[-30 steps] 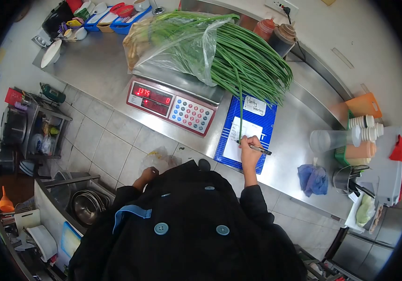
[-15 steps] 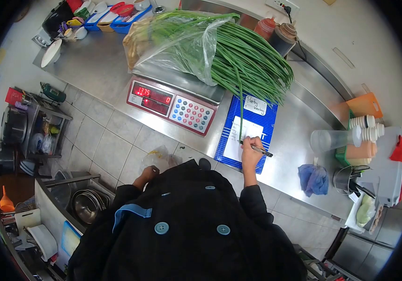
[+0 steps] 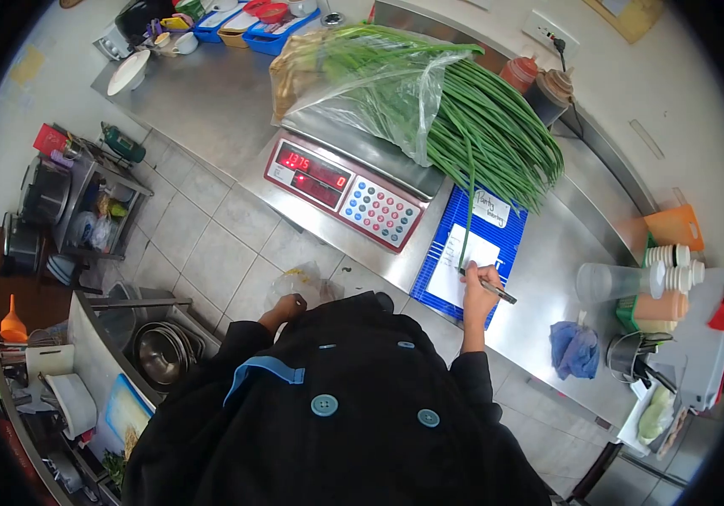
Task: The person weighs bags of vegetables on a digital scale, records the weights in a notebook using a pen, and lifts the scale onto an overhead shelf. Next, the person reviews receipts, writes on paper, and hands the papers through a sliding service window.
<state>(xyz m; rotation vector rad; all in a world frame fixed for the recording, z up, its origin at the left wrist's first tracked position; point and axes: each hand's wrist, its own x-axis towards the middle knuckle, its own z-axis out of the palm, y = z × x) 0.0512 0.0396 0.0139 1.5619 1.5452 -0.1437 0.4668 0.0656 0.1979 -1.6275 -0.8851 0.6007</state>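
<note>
My right hand [image 3: 481,289] is closed round a dark pen [image 3: 499,292], its tip on a white sheet [image 3: 461,266] with handwriting. Under the sheet lies a blue clipboard or folder [image 3: 507,239] labelled "Pantry Inventory". Long green stalks [image 3: 497,126], partly in a clear plastic bag [image 3: 370,93], rest on a red-framed scale [image 3: 347,192] showing 1375; one stalk hangs over the sheet. My left hand [image 3: 289,309] is low beside my body with curled fingers, next to a clear plastic bag [image 3: 307,285]; whether it grips the bag is unclear.
Two sauce bottles [image 3: 550,91] stand behind the stalks. Blue trays [image 3: 273,40] and a white bowl [image 3: 129,73] are at the back left. A blue cloth [image 3: 574,349], stacked cups [image 3: 668,278] and a utensil holder [image 3: 626,357] sit at the right. Metal bowls [image 3: 162,356] are lower left.
The view has shifted, so the counter and its contents appear further right and turned slightly. My right hand still holds the pen on the sheet.
</note>
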